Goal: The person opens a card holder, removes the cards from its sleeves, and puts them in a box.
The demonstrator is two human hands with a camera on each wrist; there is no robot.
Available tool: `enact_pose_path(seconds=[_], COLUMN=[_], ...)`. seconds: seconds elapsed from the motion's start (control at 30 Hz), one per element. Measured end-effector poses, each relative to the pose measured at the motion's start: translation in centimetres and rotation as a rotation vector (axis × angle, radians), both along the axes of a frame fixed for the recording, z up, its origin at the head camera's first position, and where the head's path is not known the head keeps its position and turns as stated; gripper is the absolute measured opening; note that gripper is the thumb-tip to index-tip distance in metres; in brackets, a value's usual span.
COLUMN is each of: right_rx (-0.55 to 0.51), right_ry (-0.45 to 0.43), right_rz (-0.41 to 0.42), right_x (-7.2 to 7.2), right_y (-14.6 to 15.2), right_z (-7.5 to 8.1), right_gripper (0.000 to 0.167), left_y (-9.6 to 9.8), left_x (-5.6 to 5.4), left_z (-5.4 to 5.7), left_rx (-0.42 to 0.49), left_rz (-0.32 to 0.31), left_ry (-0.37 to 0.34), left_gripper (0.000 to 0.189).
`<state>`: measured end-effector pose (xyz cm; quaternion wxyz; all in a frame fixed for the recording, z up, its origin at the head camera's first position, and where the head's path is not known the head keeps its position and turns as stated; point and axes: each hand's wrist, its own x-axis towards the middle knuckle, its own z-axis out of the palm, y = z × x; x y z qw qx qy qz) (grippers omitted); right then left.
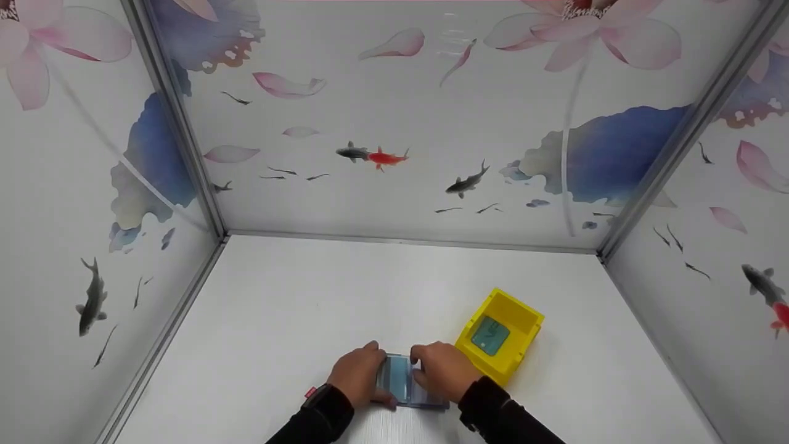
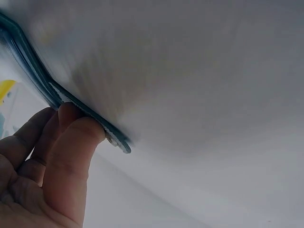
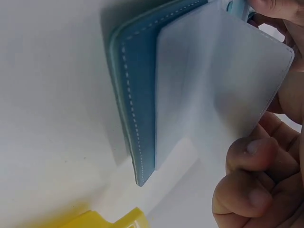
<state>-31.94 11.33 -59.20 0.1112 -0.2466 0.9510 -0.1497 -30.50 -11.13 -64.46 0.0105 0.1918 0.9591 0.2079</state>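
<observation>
A blue-teal card holder [image 1: 399, 377] lies spread out on the white table between both hands. Its stitched cover [image 3: 134, 90] and a clear plastic sleeve [image 3: 199, 80], lifted off the cover, show in the right wrist view. My left hand [image 1: 357, 375] grips the holder's left side; thumb and fingers pinch the cover's edge in the left wrist view. My right hand [image 1: 449, 371], fingers curled, holds the sleeve at its outer edge. Its exact contact is partly hidden behind the sleeve.
Just beyond my right hand stands a yellow bin [image 1: 521, 345], close to that wrist. A green card [image 1: 490, 336] lies inside it. Printed white panels [image 1: 400, 203] wall the table at the back and both sides.
</observation>
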Motion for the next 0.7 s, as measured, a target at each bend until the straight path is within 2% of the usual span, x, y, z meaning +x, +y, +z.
enact_pose_path(seconds=[0.27,0.47,0.7], right_rx=[0.0,-0.049,-0.129], right_ry=[-0.035,-0.054,-0.094], right_rz=[-0.018,0.002,0.023], right_x=[0.2,0.2,0.2], right_y=[0.3,0.5,1.1], right_z=[-0.7,-1.4,-1.7], right_gripper=[0.022,0.018,0.038], left_y=[0.0,0.1,-0.1], left_x=[0.0,0.0,0.0], left_z=[-0.1,0.0,-0.1], left_rx=[-0.006,-0.016,-0.005], left_rz=[0.011,0.016,0.004], left_ry=[-0.009,-0.013,-0.007], left_gripper=[0.077,0.078,0.079])
